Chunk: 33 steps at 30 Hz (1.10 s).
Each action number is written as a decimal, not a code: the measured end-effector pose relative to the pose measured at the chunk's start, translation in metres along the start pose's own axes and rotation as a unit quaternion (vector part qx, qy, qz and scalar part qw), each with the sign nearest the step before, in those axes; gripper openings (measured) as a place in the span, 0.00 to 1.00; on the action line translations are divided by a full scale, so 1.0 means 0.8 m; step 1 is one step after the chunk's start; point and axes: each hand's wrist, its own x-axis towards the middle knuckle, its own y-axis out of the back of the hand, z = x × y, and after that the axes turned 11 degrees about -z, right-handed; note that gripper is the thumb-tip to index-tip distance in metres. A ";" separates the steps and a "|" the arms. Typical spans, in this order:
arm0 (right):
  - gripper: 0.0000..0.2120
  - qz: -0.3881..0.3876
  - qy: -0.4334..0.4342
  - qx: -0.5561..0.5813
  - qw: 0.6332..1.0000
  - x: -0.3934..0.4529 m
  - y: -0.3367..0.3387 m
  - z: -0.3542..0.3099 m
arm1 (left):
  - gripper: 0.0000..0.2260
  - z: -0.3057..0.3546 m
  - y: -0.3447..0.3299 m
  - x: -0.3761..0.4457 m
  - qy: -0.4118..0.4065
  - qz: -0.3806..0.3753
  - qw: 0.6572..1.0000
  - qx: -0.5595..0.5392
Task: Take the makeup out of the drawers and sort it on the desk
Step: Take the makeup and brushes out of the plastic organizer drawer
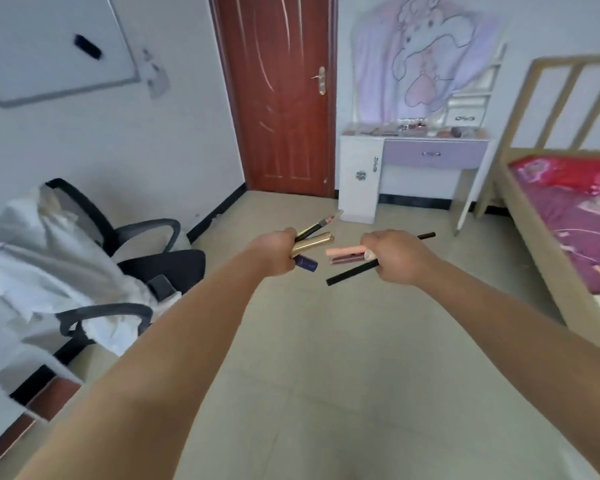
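— Left hand, contents?
— My left hand (278,252) is closed in a fist around three items: a black pencil (317,226), a gold tube (314,243) and a dark blue tube (306,263). All stick out toward the middle.

— Right hand?
— My right hand (397,256) is also clenched tight. It grips a pink tube (343,251), a dark plum tube (347,260) and a long black stick (352,271) running through the fist.

— Location?
— Both bundles held out over the tiled floor (309,358), slightly apart. The dressing table (361,174) stands far ahead by the door (281,98), its purple drawer (433,154) shut, blurred makeup (395,128) on top.

— Other fixtures?
— Office chair (146,251) to the left, bed (568,209) to the right.
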 end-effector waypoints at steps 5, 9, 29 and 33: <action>0.16 -0.007 -0.066 -0.004 0.998 0.048 0.014 0.145 | 0.13 0.082 0.057 0.141 -0.057 0.000 0.997 0.059; 0.16 -0.007 -0.102 -0.018 0.995 0.108 0.019 0.236 | 0.13 0.119 0.092 0.256 -0.089 0.003 0.990 0.106; 0.16 0.006 -0.170 -0.010 0.985 0.559 0.037 0.703 | 0.13 0.226 0.270 0.914 -0.174 0.120 0.950 0.231; 0.18 0.009 -0.160 -0.003 0.987 0.659 0.022 0.796 | 0.15 0.244 0.273 1.047 -0.146 0.129 0.955 0.222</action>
